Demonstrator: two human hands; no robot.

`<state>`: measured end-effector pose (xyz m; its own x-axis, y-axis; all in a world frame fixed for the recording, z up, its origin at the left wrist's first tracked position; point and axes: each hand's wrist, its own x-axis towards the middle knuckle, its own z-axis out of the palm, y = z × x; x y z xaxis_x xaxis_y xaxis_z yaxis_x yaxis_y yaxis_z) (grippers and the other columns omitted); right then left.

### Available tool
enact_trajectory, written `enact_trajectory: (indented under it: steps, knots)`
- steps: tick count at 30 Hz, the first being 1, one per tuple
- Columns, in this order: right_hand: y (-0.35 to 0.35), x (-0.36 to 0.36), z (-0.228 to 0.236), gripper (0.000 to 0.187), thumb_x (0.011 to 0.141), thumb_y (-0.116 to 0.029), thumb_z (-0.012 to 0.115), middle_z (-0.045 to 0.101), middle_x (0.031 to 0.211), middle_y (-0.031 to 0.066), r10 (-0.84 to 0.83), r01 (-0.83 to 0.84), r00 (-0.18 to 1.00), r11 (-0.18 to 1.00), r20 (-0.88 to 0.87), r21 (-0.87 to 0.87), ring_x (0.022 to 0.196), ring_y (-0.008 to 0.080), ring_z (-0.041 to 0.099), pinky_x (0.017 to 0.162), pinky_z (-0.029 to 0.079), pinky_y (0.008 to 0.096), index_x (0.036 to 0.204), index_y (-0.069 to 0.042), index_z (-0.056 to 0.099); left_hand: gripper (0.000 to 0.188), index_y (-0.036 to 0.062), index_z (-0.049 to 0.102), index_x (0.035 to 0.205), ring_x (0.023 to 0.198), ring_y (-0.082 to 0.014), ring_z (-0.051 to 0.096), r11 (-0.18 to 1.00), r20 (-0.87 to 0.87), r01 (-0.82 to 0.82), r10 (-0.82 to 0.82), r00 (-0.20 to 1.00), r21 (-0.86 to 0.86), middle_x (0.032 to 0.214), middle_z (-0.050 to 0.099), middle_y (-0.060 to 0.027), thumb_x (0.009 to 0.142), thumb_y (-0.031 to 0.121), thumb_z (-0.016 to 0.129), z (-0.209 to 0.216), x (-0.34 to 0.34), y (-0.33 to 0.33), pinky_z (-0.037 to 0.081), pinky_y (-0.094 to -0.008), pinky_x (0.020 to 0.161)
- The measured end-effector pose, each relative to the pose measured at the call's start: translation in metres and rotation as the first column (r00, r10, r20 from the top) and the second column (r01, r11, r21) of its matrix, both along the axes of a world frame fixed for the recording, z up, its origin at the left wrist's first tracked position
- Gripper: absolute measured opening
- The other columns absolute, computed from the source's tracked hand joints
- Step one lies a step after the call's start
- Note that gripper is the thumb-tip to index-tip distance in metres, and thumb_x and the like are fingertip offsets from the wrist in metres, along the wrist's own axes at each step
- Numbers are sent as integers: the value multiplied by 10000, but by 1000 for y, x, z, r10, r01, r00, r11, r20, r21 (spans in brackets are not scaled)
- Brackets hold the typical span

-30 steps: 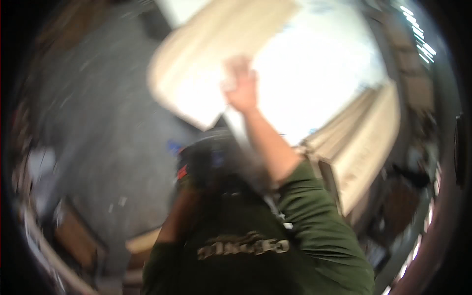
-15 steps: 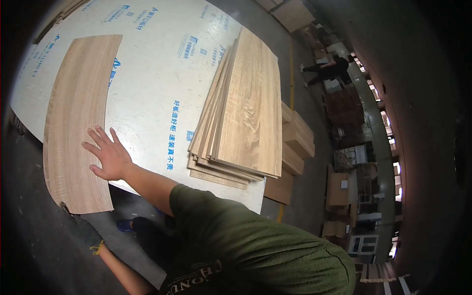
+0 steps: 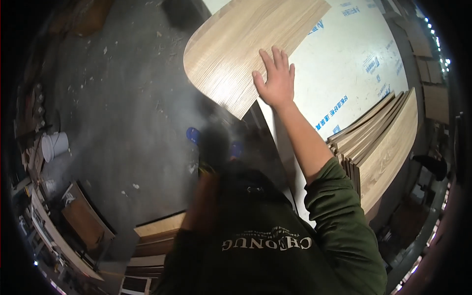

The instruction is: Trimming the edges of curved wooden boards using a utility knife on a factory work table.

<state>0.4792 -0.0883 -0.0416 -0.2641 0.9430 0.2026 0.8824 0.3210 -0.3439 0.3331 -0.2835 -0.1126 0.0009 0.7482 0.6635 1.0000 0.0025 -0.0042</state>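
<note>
A wood-grain board lies on the white printed sheet, its rounded near-left end jutting past the table edge over the floor. My bare right hand rests on the board's right side near this end, fingers spread, touching its top face. My left hand, in a dark glove with a yellow cuff, hangs low in front of my body. Motion and shadow blur it, so its fingers do not show. To the right, a stack of similar wood-grain boards sits on the same sheet.
A white bucket stands on the grey floor at the left. Leaning panels fill the lower left, with stacked boards beside my body. My blue shoes are below the board's overhanging end.
My view has swung left and down, so the board and stack appear farther right. My left hand has come off the board's near corner toward my body. My right hand stays on the board.
</note>
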Motion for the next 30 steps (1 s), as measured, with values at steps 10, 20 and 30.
enact_trajectory:
  steps: [10, 20, 30]
  knots:
    - [16, -5, -6, 608, 821, -377, 607, 343, 1485, 164, 29, -29, 999, 1000, -21, 10, 1407, 369, 240, 1109, 191, 598, 1386, -201, 466, 193, -23, 599, 1034, 729, -243, 587, 917, -233, -116, 26, 972, -382, 843, 602, -112, 907, 75, 491, 33, 23, 34, 480, -375, 656]
    - [2, 4, -9, 600, 890, -349, 533, 299, 1513, 179, 108, -112, 990, 992, 88, 50, 1401, 377, 253, 1060, 239, 630, 1438, -144, 400, 441, 148, 513, 1302, 754, -236, 644, 855, 810, 233, -302, -503, 464, 806, 642, -79, 862, 130, 548, -2, -24, -53, 508, -408, 661]
    - [-42, -43, 35, 791, 871, -482, 558, 213, 1550, 207, 187, -56, 913, 939, 364, -340, 1449, 359, 164, 1121, 135, 608, 1469, -32, 302, 193, 13, 607, 1018, 680, -179, 636, 982, 357, -177, -143, -923, -64, 869, 655, -124, 908, 167, 644, 71, -128, -150, 529, -301, 546]
